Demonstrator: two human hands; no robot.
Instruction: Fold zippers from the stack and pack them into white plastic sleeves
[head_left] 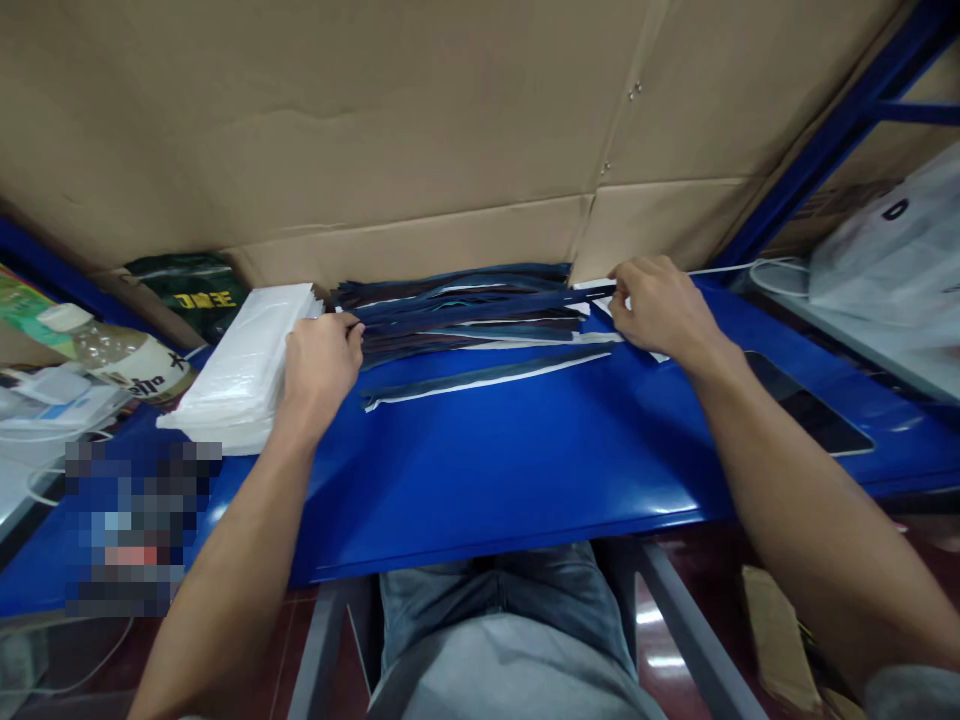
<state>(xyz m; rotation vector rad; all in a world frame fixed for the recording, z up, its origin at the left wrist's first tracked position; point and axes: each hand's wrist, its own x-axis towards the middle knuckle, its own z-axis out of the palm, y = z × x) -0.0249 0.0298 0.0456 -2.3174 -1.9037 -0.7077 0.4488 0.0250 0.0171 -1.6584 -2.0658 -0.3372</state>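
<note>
Hands, two of them, both mine: the left hand point(324, 362) pinches one end of a single long dark strip point(480, 312) between thumb and fingers, and the right hand point(654, 305) grips the other end. The strip I hold runs almost straight between them, left to right, just over a pile of similar strips point(450, 281) on the blue counter point(480, 470). The pile overlaps too much for me to count its pieces. One loose strip point(480, 379), dark with a pale edge, lies apart on the near side of that pile, nearer to me than both hands.

Just left of my left hand I have one stack of white packets point(244, 345); I cannot count its layers. Beyond it on the left stand one bottle point(135, 350) with a white cap and one dark bag point(199, 290) with yellow lettering. To the right, beside my right forearm, lies one flat dark panel point(814, 405), and farther right sits one whitish plastic bag point(892, 245). Along the far side rises a cardboard wall point(420, 130).
</note>
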